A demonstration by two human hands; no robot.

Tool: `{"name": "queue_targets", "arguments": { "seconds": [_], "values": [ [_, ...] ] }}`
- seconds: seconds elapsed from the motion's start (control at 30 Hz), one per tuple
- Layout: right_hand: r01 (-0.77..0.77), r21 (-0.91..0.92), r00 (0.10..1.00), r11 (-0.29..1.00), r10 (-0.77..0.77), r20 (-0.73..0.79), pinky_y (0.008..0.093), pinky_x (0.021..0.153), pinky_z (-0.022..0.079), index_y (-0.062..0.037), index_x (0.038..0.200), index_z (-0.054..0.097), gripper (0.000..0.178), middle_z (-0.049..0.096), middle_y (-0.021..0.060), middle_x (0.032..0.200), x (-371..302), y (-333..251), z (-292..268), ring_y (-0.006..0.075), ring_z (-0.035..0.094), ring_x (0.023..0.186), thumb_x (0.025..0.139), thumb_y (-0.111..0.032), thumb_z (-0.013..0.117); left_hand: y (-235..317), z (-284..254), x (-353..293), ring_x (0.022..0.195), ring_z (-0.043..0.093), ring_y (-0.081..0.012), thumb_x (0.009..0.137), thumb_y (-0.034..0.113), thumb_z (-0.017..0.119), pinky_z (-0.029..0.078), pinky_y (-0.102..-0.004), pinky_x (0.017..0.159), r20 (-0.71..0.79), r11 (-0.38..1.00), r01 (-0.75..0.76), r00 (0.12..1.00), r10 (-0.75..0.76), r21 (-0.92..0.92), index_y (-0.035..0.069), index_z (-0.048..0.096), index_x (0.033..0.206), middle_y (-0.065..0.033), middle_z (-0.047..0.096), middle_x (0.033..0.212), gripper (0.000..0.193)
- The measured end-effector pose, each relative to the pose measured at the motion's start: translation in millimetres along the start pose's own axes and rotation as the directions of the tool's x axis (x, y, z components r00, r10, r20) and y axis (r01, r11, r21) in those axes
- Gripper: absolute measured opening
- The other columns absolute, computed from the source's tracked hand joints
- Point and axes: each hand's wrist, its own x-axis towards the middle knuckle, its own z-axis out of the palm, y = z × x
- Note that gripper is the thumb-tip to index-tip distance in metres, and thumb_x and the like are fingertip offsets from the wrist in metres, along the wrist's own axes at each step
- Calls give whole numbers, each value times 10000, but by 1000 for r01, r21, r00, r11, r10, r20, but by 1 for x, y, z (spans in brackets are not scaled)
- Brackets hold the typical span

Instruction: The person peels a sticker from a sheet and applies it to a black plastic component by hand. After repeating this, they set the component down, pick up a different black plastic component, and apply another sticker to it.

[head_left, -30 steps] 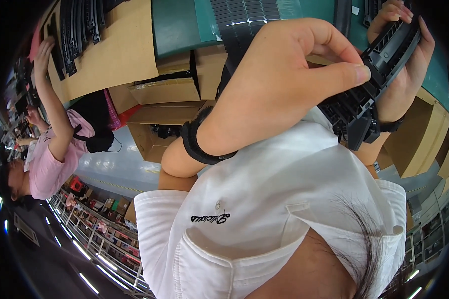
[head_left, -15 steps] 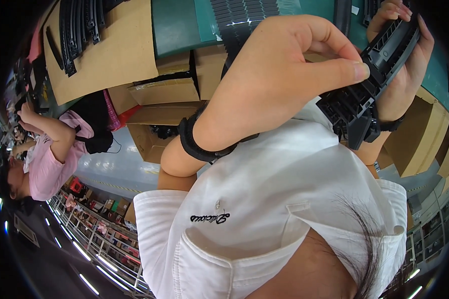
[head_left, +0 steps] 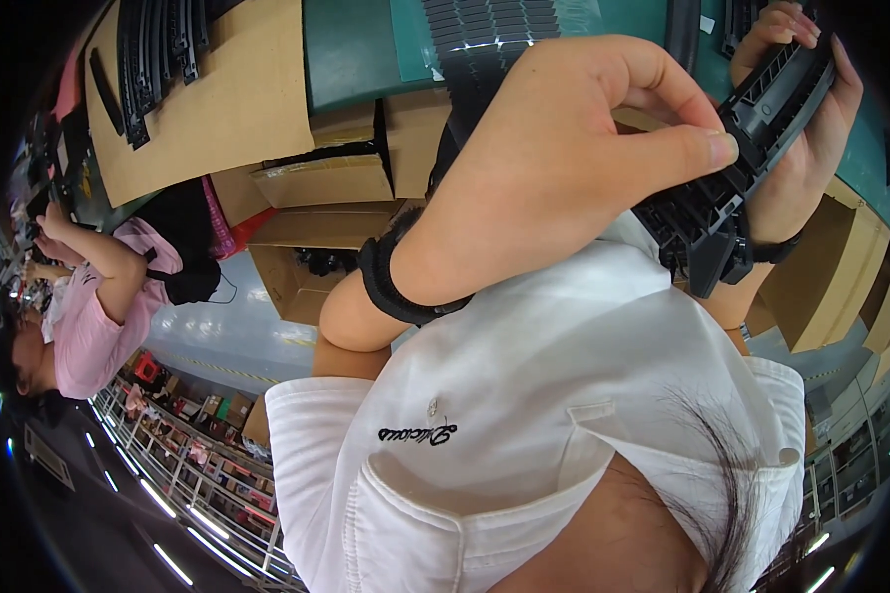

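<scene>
A long black plastic housing (head_left: 761,111) with ribs and slots slants across the upper right, its wide clipped end toward my body. My right hand (head_left: 819,148) is wrapped round its far side, with fingertips over the far end and the palm behind. Over the near half, my left hand (head_left: 564,163) is closed, thumb and forefinger pinched together against the housing's slotted edge. Whatever lies between those fingertips is too small or hidden to make out. A black band (head_left: 386,282) circles my left wrist.
Cardboard (head_left: 218,89) at the upper left carries several curved black strips (head_left: 158,59). On the green table (head_left: 351,59) lie rows of dark grey pieces (head_left: 494,30). Open cartons (head_left: 297,277) stand below the table edge and at right (head_left: 831,267). A person in pink (head_left: 104,336) works at far left.
My left hand has shifted very slightly to the right and toward me along the housing, still pinching. The right hand and the housing have barely moved.
</scene>
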Motion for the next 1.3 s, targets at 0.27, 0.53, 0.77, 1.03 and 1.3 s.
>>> {"name": "queue_targets", "arguments": {
  "seconds": [0.27,0.53,0.77,1.03,1.3],
  "values": [
    [-27,-22,1000,999,27,-12,221,692,556,-52,879,503,151,588,48,769,7,-9,-10,136,614,691,865,-172,593,-1,7,-2,676,592,-90,773,101,666,470,-216,603,-31,999,-28,999,27,-30,-50,605,838,-60,621,734,176],
    [37,-31,999,999,-39,-39,228,707,555,-43,874,506,168,588,43,754,9,-8,-6,138,613,691,864,-182,598,-16,18,-1,728,611,-126,770,89,680,482,-234,655,-118,986,-155,980,161,58,-40,554,882,-87,635,799,212],
    [-162,322,987,933,149,65,243,776,533,-37,909,488,159,554,36,792,-1,4,-6,124,590,741,893,-180,556,-19,7,0,876,598,-152,737,104,734,457,-255,793,-2,837,138,986,-164,-530,-19,344,1168,-143,629,957,594],
    [-150,311,988,938,130,84,247,766,538,-60,883,474,147,551,37,765,-9,11,-2,131,590,733,887,-181,556,-13,11,-1,828,605,-145,688,76,761,462,-244,773,85,913,241,971,-225,-330,-82,316,1141,-159,650,924,654],
    [-184,248,969,951,134,206,231,728,538,-63,845,466,143,542,38,741,2,-2,-17,119,578,701,879,-166,560,-18,6,2,817,605,-147,685,52,752,454,-236,757,110,929,200,979,-174,-312,-85,318,1121,-164,664,882,630]
  ]
}}
